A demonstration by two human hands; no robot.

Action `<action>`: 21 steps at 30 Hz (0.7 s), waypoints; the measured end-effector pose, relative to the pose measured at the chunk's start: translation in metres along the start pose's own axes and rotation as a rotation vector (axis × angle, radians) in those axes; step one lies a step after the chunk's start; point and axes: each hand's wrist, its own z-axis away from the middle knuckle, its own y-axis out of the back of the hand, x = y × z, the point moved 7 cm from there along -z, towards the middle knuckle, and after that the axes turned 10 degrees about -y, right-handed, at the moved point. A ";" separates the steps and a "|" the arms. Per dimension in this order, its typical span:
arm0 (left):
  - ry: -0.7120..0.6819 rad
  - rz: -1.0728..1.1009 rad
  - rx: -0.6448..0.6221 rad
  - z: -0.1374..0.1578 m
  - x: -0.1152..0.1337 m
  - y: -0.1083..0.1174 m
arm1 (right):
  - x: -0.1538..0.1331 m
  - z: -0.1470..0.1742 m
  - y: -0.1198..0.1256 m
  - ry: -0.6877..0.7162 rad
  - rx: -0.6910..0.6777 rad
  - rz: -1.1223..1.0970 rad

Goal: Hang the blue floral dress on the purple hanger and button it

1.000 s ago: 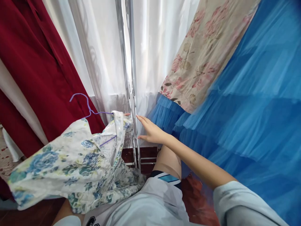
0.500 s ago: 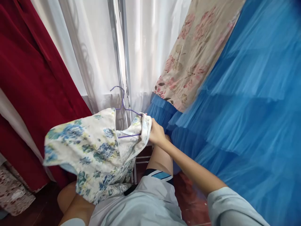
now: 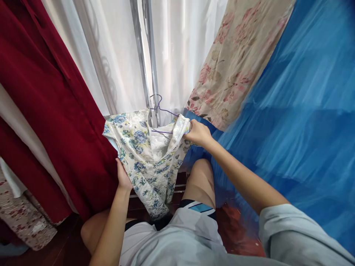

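A white dress with blue and green flowers hangs in front of me on a thin purple hanger. The hanger's hook points up, close to the metal stand. My right hand grips the dress at its right shoulder, near the folded neckline. Against the left side of the bodice is my left hand, holding the cloth; its fingers are hidden behind the dress. The lower end of the dress drops between my knees.
A metal stand rises before white curtains. Long red cloth hangs at left. On the right hang a beige floral garment and a wide blue tulle skirt. The floor is dark red.
My left hand has come into view and taken the dress's side. Dress and hanger have shifted right and up, and the dress now hangs straighter. My right hand still grips the shoulder.
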 end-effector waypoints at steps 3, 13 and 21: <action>0.058 0.124 0.148 0.030 -0.016 0.010 | -0.003 0.006 0.009 0.060 0.069 0.030; 0.022 0.201 0.279 0.051 -0.021 -0.016 | -0.001 -0.006 0.025 0.060 0.134 0.039; 0.091 0.009 0.240 0.085 -0.035 -0.001 | 0.003 0.002 0.015 0.274 0.114 -0.023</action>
